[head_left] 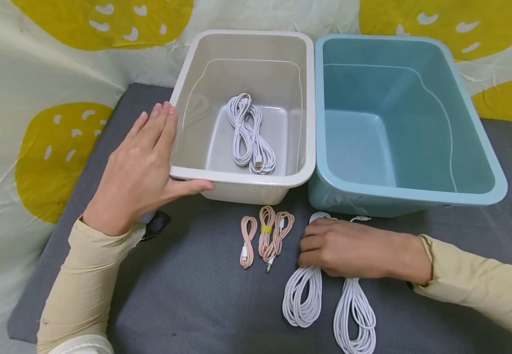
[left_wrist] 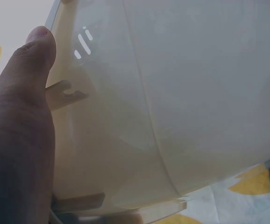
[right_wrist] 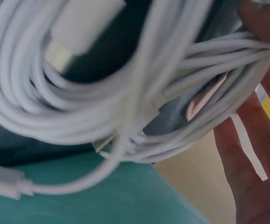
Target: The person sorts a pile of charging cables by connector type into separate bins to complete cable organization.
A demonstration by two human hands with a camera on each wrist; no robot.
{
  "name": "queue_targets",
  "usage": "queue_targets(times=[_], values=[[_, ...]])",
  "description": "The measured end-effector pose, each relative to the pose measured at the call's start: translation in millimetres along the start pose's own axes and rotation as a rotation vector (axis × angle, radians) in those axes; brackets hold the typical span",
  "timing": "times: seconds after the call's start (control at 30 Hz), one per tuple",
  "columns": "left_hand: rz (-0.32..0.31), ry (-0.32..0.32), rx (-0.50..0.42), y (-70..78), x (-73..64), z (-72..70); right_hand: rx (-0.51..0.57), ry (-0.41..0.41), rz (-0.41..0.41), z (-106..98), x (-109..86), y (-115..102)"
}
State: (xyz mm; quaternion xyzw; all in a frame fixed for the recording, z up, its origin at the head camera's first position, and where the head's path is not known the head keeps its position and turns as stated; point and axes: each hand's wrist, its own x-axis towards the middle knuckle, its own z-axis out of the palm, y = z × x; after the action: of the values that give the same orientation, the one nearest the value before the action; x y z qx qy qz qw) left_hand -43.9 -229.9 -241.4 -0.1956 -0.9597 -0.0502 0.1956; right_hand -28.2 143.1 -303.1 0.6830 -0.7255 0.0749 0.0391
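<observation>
My left hand (head_left: pixel 138 164) lies with straight fingers along the left rim of a beige plastic bin (head_left: pixel 247 178), its thumb on the front rim. The left wrist view shows the thumb (left_wrist: pixel 34 65) against the bin's side. A coiled white USB cable bundle (head_left: pixel 250 135) is on the bin's floor. In front of the bins, my right hand (head_left: pixel 348 248) grips a coiled white charging cable (head_left: pixel 302 300) at its middle, fingers curled over it. Another white cable coil (head_left: pixel 356 319) lies beside it, partly under the palm. The right wrist view shows a white USB plug (right_wrist: pixel 86 28) close up.
Touching the beige bin on its right is a blue-green bin (head_left: pixel 408 193). Several pink cable coils, one pink coil (head_left: pixel 248 241) apart and others by a yellow tie (head_left: pixel 266 229), lie on the grey padded surface (head_left: pixel 185 300). A patterned cloth (head_left: pixel 273 14) hangs behind.
</observation>
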Motion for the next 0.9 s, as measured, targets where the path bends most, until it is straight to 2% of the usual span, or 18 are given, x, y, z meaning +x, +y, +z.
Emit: queue_targets(times=[0.23, 0.37, 0.57, 0.73, 0.9], values=[[0.005, 0.013, -0.020, -1.0, 0.0, -1.8, 0.110, -0.016, 0.033, -22, 6.0, 0], [0.005, 0.011, -0.032, -1.1, 0.4, -2.0, 0.255, 0.018, 0.054, -33, 9.6, 1], [0.006, 0.004, -0.036, -1.1, 1.1, -2.7, 0.454, 0.079, 0.144, -48, 17.3, -2], [0.015, 0.016, -0.031, -0.8, 1.1, -2.8, 0.535, 0.110, 0.227, -62, 22.3, -6], [0.029, 0.039, -0.031, -0.4, 0.6, -2.6, 0.567, 0.164, 0.318, -75, 27.8, -10]])
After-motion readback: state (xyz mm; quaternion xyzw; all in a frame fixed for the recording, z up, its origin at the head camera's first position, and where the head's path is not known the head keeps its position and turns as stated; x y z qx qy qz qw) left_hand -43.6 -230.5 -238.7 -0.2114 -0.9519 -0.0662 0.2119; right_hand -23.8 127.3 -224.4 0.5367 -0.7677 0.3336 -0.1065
